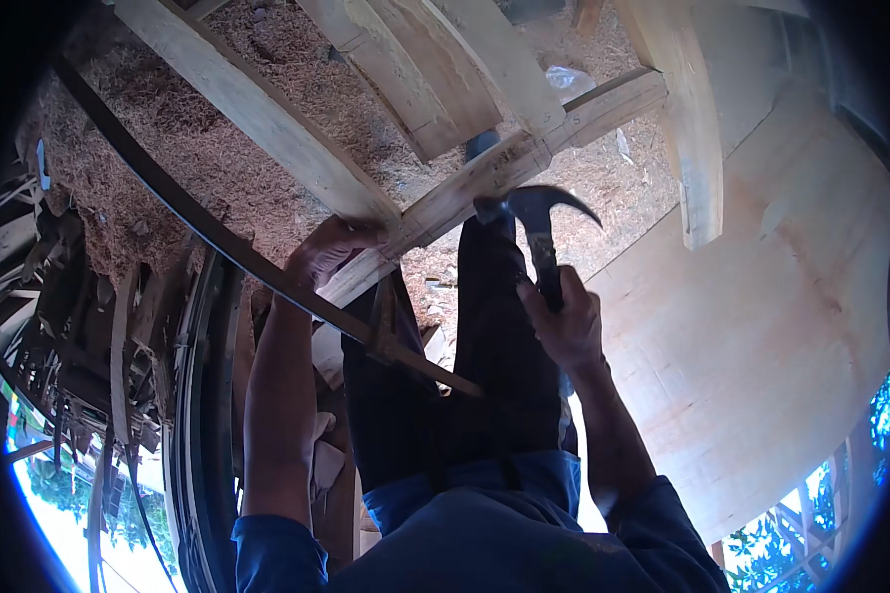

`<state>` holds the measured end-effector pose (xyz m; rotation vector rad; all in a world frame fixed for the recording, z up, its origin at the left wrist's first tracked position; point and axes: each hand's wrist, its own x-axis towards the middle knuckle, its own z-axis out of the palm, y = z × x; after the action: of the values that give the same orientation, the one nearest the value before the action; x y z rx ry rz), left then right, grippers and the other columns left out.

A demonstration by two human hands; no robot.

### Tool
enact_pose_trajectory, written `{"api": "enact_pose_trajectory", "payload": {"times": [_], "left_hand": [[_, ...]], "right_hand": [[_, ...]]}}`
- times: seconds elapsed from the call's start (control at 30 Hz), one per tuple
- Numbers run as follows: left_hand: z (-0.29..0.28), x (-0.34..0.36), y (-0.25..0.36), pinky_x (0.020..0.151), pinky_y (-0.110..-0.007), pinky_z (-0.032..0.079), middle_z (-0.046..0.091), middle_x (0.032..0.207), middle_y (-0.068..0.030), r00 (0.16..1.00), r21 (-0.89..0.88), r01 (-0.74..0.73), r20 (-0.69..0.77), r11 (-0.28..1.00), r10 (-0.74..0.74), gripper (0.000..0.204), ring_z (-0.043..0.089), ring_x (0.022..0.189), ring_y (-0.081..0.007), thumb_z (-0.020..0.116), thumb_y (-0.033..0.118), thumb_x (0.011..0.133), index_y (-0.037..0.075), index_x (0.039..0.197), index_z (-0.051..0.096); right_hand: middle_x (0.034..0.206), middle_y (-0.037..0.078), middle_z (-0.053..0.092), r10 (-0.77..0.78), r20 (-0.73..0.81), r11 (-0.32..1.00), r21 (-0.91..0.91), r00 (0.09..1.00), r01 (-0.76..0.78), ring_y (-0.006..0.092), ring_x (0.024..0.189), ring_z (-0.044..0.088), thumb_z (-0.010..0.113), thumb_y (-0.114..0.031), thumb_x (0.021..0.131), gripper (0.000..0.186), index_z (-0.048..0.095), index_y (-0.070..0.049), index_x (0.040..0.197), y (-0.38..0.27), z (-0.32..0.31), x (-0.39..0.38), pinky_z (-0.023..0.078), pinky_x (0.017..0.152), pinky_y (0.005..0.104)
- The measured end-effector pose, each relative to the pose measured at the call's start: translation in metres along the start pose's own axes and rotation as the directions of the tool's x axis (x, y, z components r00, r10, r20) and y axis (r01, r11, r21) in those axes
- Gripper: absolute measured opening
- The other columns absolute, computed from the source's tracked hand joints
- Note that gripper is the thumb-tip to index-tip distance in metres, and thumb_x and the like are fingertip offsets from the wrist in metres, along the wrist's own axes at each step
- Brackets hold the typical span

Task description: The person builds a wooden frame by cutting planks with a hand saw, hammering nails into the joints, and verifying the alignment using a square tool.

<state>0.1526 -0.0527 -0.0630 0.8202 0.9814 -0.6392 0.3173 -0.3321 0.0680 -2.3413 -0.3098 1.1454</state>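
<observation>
My right hand (569,321) is wrapped round the handle of a claw hammer (539,212). Its dark head is raised close to a wooden crosspiece (485,188), the curved claw pointing right. At the joint where a long wooden beam (257,99) meets the crosspiece, my left hand (336,247) grips the wood near the beam's end. Its fingertips are partly hidden behind the wood. More pale boards (494,59) join the crosspiece farther along, and a curved wooden piece (695,138) stands at its right end. No nail can be made out.
Wood shavings (168,188) cover the ground. A large plywood sheet (742,346) lies on the right. Stacked wood strips and scraps (99,336) fill the left side. A long thin curved dark strip (198,217) crosses in front of my left arm. A clear plastic scrap (569,81) lies beyond the crosspiece.
</observation>
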Motion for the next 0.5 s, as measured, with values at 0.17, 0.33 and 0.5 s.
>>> {"api": "enact_pose_trajectory", "payload": {"times": [0.17, 0.33, 0.5], "left_hand": [[0.012, 0.017, -0.001, 0.089, -0.031, 0.049, 0.07, 0.096, -0.0067, 0.993, -0.065, -0.087, 0.075, 0.994, 0.092, 0.042, 0.065, 0.092, -0.0157, 0.084, 0.013, 0.071, 0.0, 0.108, 0.068], [0.0, 0.005, 0.001, 0.093, -0.031, 0.049, 0.071, 0.101, -0.0071, 0.988, -0.068, -0.098, 0.109, 0.993, 0.105, 0.047, 0.065, 0.097, -0.0158, 0.086, 0.01, 0.069, 0.001, 0.111, 0.067], [-0.001, 0.024, -0.022, 0.095, -0.033, 0.048, 0.071, 0.108, -0.0122, 0.947, -0.057, -0.248, 0.198, 0.967, 0.254, 0.052, 0.065, 0.103, -0.0202, 0.086, 0.027, 0.073, 0.001, 0.115, 0.068]], "right_hand": [[0.089, 0.022, 0.065, -0.484, -0.175, 0.854, -0.305, 0.857, 0.42, 0.0414, 0.075, 0.066, 0.072, -0.016, 0.086, 0.042, 0.054, 0.004, 0.118, -0.007, -0.019, 0.11, 0.054, 0.062, 0.0452], [0.094, 0.022, 0.064, -0.678, -0.128, 0.69, -0.449, 0.723, 0.568, 0.0431, 0.081, 0.067, 0.07, -0.013, 0.086, 0.042, 0.054, 0.002, 0.121, -0.022, -0.019, 0.161, 0.057, 0.069, 0.0472], [0.098, 0.018, 0.061, -0.607, -0.119, 0.689, -0.571, 0.786, 0.446, 0.0362, 0.084, 0.065, 0.071, -0.008, 0.084, 0.037, 0.058, 0.003, 0.117, -0.034, -0.023, 0.154, 0.054, 0.073, 0.0441]]}}
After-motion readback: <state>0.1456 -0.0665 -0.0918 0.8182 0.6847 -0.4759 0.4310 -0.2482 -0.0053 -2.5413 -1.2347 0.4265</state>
